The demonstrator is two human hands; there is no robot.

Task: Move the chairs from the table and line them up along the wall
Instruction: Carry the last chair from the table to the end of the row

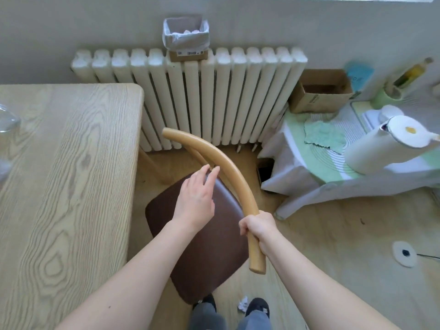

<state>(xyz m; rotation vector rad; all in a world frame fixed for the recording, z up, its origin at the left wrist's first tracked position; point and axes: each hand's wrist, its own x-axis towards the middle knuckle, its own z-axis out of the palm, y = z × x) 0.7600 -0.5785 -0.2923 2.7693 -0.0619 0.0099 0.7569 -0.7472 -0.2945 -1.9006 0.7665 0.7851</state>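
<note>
A chair (204,244) with a dark brown padded seat and a curved light-wood back rail (221,163) stands just right of the light-wood table (66,177). My right hand (258,226) is closed around the near part of the back rail. My left hand (196,198) hovers over the seat with fingers spread, its fingertips close to the rail, holding nothing. The chair's legs are hidden under the seat. The wall (95,32) lies beyond.
A white radiator (214,96) runs along the wall, with a lined box (185,36) on top. At right, a covered low table (333,158) holds a white kettle (390,144) and a cardboard box (319,91). A crumpled paper (242,306) lies by my feet.
</note>
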